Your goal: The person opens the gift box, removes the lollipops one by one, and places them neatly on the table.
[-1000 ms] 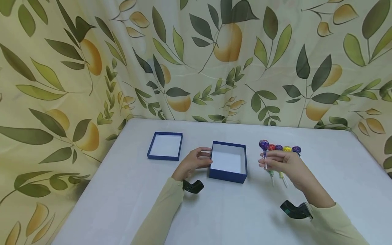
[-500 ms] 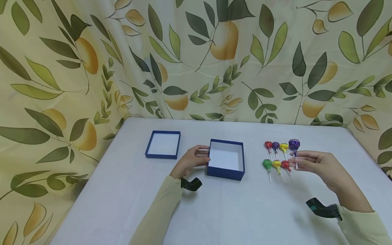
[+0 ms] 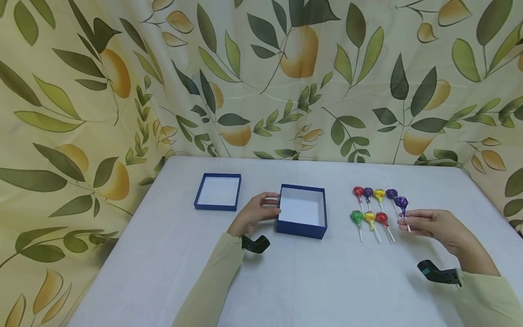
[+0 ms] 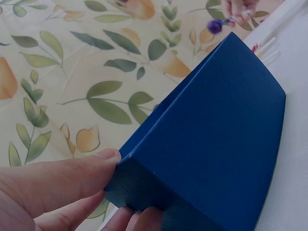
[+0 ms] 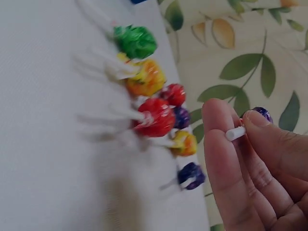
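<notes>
Nearest the viewer, two pale yellow-green sleeves (image 3: 212, 281) enter from the near edge of the white table (image 3: 286, 281), each wrist carrying a small black camera mount.

Right hand (image 3: 435, 225), on the right side: fingers curled, thumb and fingertips pinching the white stick of a purple lollipop (image 3: 402, 201). The sweet's head points away from the person and is held just above the table, at the right end of the lollipop group. In the right wrist view the stick end shows between thumb and forefinger (image 5: 226, 159).

Left hand (image 3: 255, 213), near the middle: fingers and thumb grip the left wall of the open blue box (image 3: 302, 229), thumb on the rim, as the left wrist view confirms. The box stands on the table with its white inside showing.

Between box and right hand lie seven lollipops in two rows. Near row, left to right: green (image 3: 356, 217), yellow (image 3: 369, 217), red (image 3: 382, 218). Far row: red (image 3: 358, 191), purple (image 3: 368, 192), yellow (image 3: 378, 194), purple (image 3: 391, 194). All sticks point towards the person.

Farther left, the blue box lid (image 3: 218, 206) lies inside-up, apart from the box.

Beyond the table hangs a curtain (image 3: 261, 77) printed with leaves and fruit.
</notes>
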The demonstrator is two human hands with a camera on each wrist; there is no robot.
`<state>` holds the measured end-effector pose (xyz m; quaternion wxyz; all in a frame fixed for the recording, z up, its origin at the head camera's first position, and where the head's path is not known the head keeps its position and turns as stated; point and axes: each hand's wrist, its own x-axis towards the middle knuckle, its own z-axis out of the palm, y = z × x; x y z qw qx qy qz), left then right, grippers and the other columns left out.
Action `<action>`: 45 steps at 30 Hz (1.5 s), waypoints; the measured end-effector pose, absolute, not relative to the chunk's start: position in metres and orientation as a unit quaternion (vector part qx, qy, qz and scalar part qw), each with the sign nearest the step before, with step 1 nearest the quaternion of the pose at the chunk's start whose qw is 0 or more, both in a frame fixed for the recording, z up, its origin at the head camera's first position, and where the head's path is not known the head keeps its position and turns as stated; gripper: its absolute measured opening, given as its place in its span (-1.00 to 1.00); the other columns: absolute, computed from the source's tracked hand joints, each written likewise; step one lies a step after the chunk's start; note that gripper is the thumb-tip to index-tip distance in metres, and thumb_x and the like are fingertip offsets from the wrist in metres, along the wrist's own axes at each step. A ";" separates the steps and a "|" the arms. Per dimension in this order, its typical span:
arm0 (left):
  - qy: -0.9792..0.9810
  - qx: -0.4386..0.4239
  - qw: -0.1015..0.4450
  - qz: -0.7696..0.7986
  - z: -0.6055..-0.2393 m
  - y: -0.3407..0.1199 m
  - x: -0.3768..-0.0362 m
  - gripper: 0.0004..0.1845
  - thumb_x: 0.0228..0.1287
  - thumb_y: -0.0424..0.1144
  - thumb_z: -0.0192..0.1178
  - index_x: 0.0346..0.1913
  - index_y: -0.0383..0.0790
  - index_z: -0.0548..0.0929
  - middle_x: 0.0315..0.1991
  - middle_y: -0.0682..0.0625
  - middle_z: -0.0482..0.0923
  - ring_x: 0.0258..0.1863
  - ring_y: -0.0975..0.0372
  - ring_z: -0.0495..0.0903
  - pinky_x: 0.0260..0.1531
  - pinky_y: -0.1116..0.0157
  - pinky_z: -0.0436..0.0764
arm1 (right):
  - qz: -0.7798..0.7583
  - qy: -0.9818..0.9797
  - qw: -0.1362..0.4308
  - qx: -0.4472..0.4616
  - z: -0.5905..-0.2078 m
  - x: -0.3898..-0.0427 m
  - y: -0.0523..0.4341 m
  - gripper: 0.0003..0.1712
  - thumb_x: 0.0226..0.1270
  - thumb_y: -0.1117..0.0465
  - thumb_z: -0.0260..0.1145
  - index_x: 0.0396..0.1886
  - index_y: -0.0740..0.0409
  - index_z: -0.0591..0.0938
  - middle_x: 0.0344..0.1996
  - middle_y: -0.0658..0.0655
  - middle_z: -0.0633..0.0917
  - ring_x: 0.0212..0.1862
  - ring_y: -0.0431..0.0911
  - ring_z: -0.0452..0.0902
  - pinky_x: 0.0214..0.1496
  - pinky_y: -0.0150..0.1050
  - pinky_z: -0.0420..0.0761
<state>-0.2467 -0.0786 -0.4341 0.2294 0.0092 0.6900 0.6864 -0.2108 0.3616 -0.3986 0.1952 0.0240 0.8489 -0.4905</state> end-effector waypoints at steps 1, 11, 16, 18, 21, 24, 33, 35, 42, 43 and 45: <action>0.691 0.010 0.229 0.686 -0.435 -0.078 -0.247 -0.44 0.19 -0.44 0.23 0.27 -0.18 0.39 0.23 -0.19 0.42 0.03 0.13 0.57 0.05 0.23 0.62 | -0.487 0.849 0.201 0.031 -0.402 -0.211 0.363 -0.44 0.33 0.11 0.23 0.09 0.53 0.46 -0.36 -0.25 0.74 -0.29 -0.35 0.66 -0.20 -0.45 0.68; 0.690 0.024 0.226 0.687 -0.433 -0.078 -0.246 -0.44 0.19 -0.45 0.23 0.27 -0.21 0.38 0.23 -0.22 0.39 -0.03 0.15 0.58 0.04 0.23 0.62 | -0.486 0.837 0.244 0.057 -0.415 -0.213 0.372 -0.53 0.35 0.23 0.20 0.06 0.58 0.46 -0.39 -0.16 0.76 -0.34 -0.27 0.68 -0.24 -0.40 0.69; 0.689 0.023 0.227 0.688 -0.432 -0.079 -0.246 -0.44 0.19 -0.44 0.22 0.27 -0.21 0.38 0.24 -0.22 0.39 0.00 0.13 0.58 0.05 0.23 0.62 | -0.493 0.828 0.262 0.060 -0.418 -0.214 0.376 -0.59 0.32 0.25 0.22 -0.01 0.54 0.53 -0.40 -0.14 0.76 -0.34 -0.27 0.68 -0.25 -0.40 0.69; 0.690 0.024 0.227 0.687 -0.432 -0.078 -0.246 -0.44 0.19 -0.43 0.23 0.27 -0.20 0.38 0.23 -0.21 0.39 0.02 0.13 0.57 0.05 0.23 0.62 | -0.496 0.823 0.269 0.064 -0.420 -0.214 0.378 -0.62 0.32 0.27 0.22 -0.03 0.53 0.55 -0.40 -0.12 0.77 -0.34 -0.27 0.69 -0.25 -0.39 0.69; 0.691 0.023 0.229 0.686 -0.432 -0.078 -0.245 -0.44 0.19 -0.43 0.23 0.27 -0.19 0.38 0.23 -0.20 0.40 0.04 0.12 0.56 0.06 0.22 0.61 | -0.506 0.814 0.276 0.075 -0.422 -0.215 0.380 -0.66 0.31 0.29 0.22 -0.05 0.50 0.57 -0.40 -0.08 0.77 -0.33 -0.23 0.70 -0.25 -0.37 0.70; 0.690 0.022 0.230 0.686 -0.432 -0.078 -0.245 -0.44 0.19 -0.43 0.23 0.27 -0.20 0.38 0.23 -0.20 0.40 0.03 0.12 0.57 0.05 0.23 0.62 | -0.515 0.805 0.281 0.084 -0.423 -0.216 0.381 -0.70 0.31 0.30 0.22 -0.07 0.46 0.60 -0.40 -0.06 0.77 -0.33 -0.21 0.71 -0.24 -0.35 0.70; 0.691 0.018 0.229 0.686 -0.431 -0.079 -0.246 -0.44 0.18 -0.43 0.23 0.26 -0.19 0.39 0.22 -0.20 0.40 0.00 0.14 0.58 0.05 0.23 0.62 | -0.564 0.764 0.303 0.081 -0.426 -0.217 0.384 -0.85 0.31 0.30 0.22 -0.20 0.19 0.68 -0.37 -0.06 0.77 -0.29 -0.19 0.72 -0.19 -0.33 0.71; 0.692 0.017 0.229 0.684 -0.431 -0.078 -0.246 -0.45 0.18 -0.43 0.24 0.26 -0.19 0.40 0.22 -0.21 0.40 0.01 0.13 0.57 0.05 0.22 0.62 | -0.574 0.753 0.312 0.077 -0.427 -0.217 0.385 -0.87 0.32 0.30 0.22 -0.24 0.10 0.69 -0.36 -0.06 0.77 -0.27 -0.18 0.72 -0.18 -0.32 0.70; 0.688 0.020 0.229 0.688 -0.433 -0.078 -0.246 -0.44 0.17 -0.45 0.23 0.26 -0.21 0.39 0.22 -0.22 0.39 -0.02 0.14 0.57 0.04 0.23 0.63 | -0.593 0.732 0.328 0.067 -0.430 -0.218 0.389 -0.82 0.34 0.30 0.19 -0.31 -0.04 0.69 -0.35 -0.07 0.77 -0.26 -0.18 0.72 -0.15 -0.32 0.70; 0.687 0.021 0.229 0.689 -0.433 -0.078 -0.246 -0.45 0.17 -0.45 0.23 0.26 -0.22 0.39 0.22 -0.22 0.39 -0.03 0.15 0.58 0.04 0.24 0.63 | -0.594 0.731 0.329 0.066 -0.430 -0.218 0.390 -0.82 0.34 0.29 0.19 -0.31 -0.04 0.69 -0.35 -0.07 0.77 -0.25 -0.18 0.72 -0.15 -0.31 0.70; 0.685 0.021 0.230 0.691 -0.434 -0.078 -0.246 -0.45 0.17 -0.46 0.23 0.25 -0.22 0.40 0.22 -0.22 0.39 -0.05 0.17 0.58 0.04 0.24 0.63 | -0.594 0.730 0.331 0.062 -0.430 -0.218 0.391 -0.82 0.35 0.28 0.19 -0.30 -0.04 0.69 -0.34 -0.08 0.77 -0.24 -0.18 0.72 -0.14 -0.30 0.70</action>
